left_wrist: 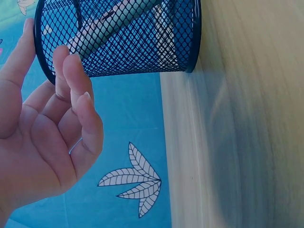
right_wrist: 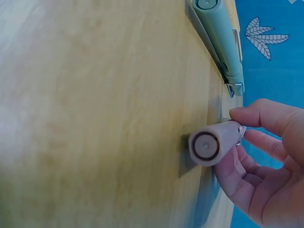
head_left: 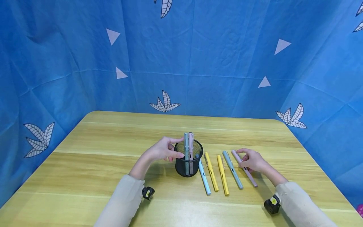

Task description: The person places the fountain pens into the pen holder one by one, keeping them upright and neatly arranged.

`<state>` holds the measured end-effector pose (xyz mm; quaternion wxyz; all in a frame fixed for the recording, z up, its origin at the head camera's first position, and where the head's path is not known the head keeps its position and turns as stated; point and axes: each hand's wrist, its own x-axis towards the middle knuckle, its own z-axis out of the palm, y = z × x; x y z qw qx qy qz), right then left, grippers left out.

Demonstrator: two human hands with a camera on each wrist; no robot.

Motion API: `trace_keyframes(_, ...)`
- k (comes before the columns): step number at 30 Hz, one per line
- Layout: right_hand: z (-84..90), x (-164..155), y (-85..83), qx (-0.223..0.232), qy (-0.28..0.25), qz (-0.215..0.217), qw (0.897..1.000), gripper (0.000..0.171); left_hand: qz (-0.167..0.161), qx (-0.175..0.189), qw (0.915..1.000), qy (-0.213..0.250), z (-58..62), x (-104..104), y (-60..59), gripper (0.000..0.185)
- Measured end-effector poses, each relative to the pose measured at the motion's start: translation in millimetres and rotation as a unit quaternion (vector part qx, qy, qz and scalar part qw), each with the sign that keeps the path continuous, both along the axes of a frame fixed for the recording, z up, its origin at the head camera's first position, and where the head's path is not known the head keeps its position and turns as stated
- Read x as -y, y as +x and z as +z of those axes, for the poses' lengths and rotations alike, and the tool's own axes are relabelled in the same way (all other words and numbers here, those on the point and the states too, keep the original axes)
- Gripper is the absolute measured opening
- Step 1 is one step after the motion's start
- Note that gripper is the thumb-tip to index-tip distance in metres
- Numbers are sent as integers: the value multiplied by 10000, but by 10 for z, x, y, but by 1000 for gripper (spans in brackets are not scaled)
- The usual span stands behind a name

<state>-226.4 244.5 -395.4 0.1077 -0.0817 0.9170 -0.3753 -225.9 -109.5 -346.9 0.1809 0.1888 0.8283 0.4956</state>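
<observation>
— What's nearest on the bench (head_left: 85, 176)?

— Two sleeved forearms, then a row of pens lying side by side: a light blue pen (head_left: 204, 177), two yellow pens (head_left: 211, 171), a grey-green pen (head_left: 233, 169) and, at the right end, a pink pen (head_left: 245, 171).

— And the right hand (head_left: 253, 160)?

— Its fingers are curled over the far part of the pink pen. The right wrist view shows thumb and fingertips pinching it; whether the pen has left the wood I cannot tell, though its near end seems a little raised.

— The left hand (head_left: 163, 149)?

— Beside the black mesh pen holder (head_left: 188, 162), fingers relaxed and fairly straight against its left wall, thumb near the rim. It grips nothing.

— What's in the holder?

— A grey-green and a pink pen (head_left: 191, 148), standing upright, touching each other.

— Behind all that?

— Bare wood, then a blue cloth backdrop (head_left: 198, 63) printed with white leaves and triangles.
</observation>
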Motion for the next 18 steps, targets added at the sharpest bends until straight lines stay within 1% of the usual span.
trace_keyframes(4,11,4,3,-42,40,-24,10000,50,69,62,10000,10,6,-6,1,66)
trace_keyframes(9,23,-1,1,-42,-8,-131,9999,51,67,64,9999,38,11,-11,1,66)
trace_keyframes(18,30,-20,-5,-5,-374,-327,9988,49,100,137,9998,70,14,-17,5,66)
